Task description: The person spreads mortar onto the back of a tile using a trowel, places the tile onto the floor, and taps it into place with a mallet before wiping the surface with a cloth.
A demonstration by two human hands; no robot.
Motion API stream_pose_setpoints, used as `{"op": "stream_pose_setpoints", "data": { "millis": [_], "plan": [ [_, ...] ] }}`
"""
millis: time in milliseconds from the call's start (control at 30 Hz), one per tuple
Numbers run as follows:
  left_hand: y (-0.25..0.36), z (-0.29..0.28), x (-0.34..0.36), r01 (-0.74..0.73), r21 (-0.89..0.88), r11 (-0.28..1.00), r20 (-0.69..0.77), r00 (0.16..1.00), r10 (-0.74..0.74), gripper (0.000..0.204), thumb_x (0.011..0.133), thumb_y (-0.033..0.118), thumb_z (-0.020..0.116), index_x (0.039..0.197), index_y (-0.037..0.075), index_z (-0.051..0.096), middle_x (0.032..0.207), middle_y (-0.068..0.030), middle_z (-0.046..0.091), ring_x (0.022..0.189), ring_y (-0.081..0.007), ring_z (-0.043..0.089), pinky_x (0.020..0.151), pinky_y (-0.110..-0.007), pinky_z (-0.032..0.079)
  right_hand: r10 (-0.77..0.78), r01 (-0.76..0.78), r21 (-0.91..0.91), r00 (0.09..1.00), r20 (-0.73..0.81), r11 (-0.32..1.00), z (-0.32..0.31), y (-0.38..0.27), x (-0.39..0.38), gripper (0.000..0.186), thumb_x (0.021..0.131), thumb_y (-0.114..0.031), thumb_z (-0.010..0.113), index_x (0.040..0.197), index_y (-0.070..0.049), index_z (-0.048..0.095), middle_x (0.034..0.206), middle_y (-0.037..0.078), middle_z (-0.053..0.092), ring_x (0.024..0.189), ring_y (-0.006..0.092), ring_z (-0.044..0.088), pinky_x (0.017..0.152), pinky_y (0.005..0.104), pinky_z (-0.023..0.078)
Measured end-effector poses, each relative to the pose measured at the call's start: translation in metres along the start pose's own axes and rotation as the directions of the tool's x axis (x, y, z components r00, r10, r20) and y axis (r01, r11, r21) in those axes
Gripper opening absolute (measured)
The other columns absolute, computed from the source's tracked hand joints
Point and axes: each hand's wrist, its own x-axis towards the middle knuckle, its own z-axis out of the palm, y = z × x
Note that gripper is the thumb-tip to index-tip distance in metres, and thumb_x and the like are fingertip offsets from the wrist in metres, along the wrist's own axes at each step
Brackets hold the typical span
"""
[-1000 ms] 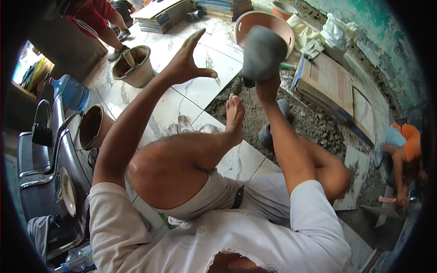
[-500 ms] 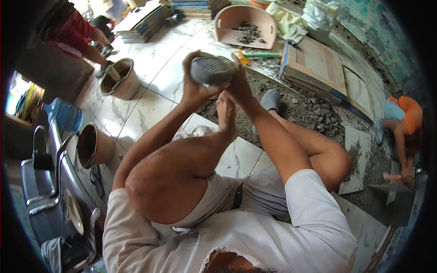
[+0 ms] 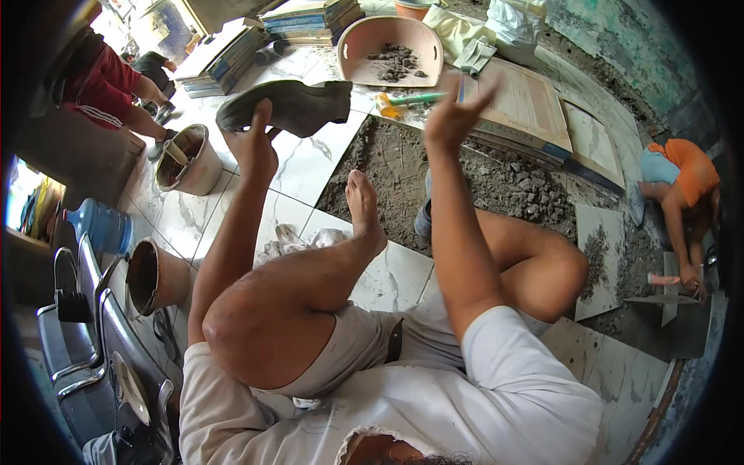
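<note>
Clearly, the dark shoe (image 3: pixel 298 108) is pinched by the left hand (image 3: pixel 256 149) alone, the right hand (image 3: pixel 456 120) spread, and might be dropped onto the tiles (image 3: pixel 294 174) if that hold slackens

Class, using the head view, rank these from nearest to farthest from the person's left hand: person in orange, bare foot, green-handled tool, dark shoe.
1. Dark shoe: held in the left hand.
2. Bare foot: right of that hand, lower in the picture.
3. Green-handled tool: farther right, beyond the foot.
4. Person in orange: far right.
</note>
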Motion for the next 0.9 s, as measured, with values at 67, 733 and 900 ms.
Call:
{"op": "stream_pose_setpoints", "data": {
  "millis": [67,733,900],
  "plan": [
    [-0.001,0.006,0.003,0.066,0.007,0.998,0.050,0.997,-0.066,0.054,0.080,0.010,0.078,0.122,0.012,0.044,0.115,-0.0105,0.059,0.098,-0.0203,0.063,0.069,-0.039,0.059,0.003,0.015,-0.072,0.971,0.239,0.997,0.022,-0.011,-0.018,0.098,0.087,-0.049,0.060,0.152,0.001,0.007,0.154,0.031,0.016,0.142,0.0445,0.021,0.115,0.0510,0.022],
    [-0.051,-0.001,-0.013,0.028,0.334,0.942,0.130,0.989,-0.076,0.065,0.080,0.017,0.082,0.132,0.004,0.043,0.126,-0.0164,0.056,0.108,-0.0301,0.062,0.084,-0.042,0.059,0.066,-0.068,-0.013,0.882,0.468,0.998,0.021,-0.023,-0.067,0.133,0.052,-0.057,0.088,0.153,-0.005,0.017,0.150,0.027,0.029,0.140,0.0456,0.028,0.113,0.0583,0.024],
    [-0.061,0.005,-0.035,0.086,0.423,0.902,0.155,0.974,-0.165,0.077,0.075,0.025,0.086,0.133,0.005,0.039,0.129,-0.0184,0.052,0.114,-0.0316,0.058,0.080,-0.043,0.060,0.209,-0.304,0.099,0.822,0.529,0.947,0.022,-0.013,-0.077,0.118,0.056,-0.043,0.089,0.148,-0.002,0.027,0.127,0.026,0.055,0.120,0.0407,0.054,0.102,0.0465,0.043]
  ]
}}
